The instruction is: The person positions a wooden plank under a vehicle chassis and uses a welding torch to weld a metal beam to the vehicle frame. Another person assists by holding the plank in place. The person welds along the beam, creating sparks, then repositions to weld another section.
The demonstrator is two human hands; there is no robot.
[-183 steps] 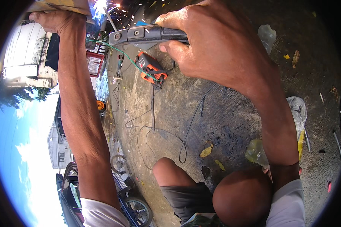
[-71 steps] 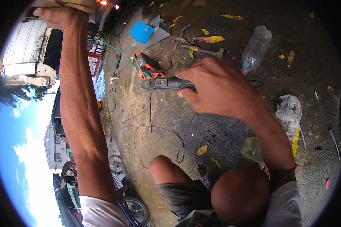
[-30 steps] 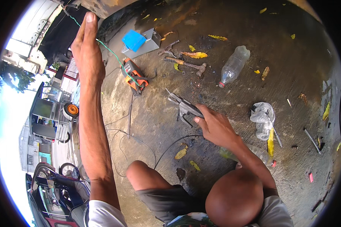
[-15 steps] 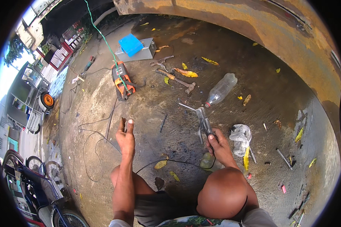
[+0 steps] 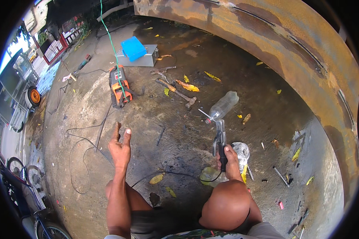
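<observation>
My right hand (image 5: 230, 160) is closed around the black handle of a welding electrode holder (image 5: 220, 137), just above my right knee. A short, pale welding rod (image 5: 205, 114) sticks out from its jaws, up and to the left. From the handle's lower end a black cable (image 5: 175, 173) runs left across the ground. My left hand (image 5: 120, 149) is raised over the concrete with nothing in it, thumb and forefinger apart. Beyond the rod lies a clear plastic bottle (image 5: 224, 105). A clear plastic bag (image 5: 241, 151) lies beside my right hand.
An orange and black welding machine (image 5: 119, 89) stands ahead, near a grey metal box (image 5: 147, 57) with a blue case (image 5: 133, 48) on it. Hammers (image 5: 179, 92) lie nearby. A rusty steel beam (image 5: 267, 44) curves along the far right. A motorcycle (image 5: 28, 199) stands at left.
The view has turned right, so ground objects sit further left. My right hand has tipped the electrode holder more upright. My left hand stays raised and empty.
</observation>
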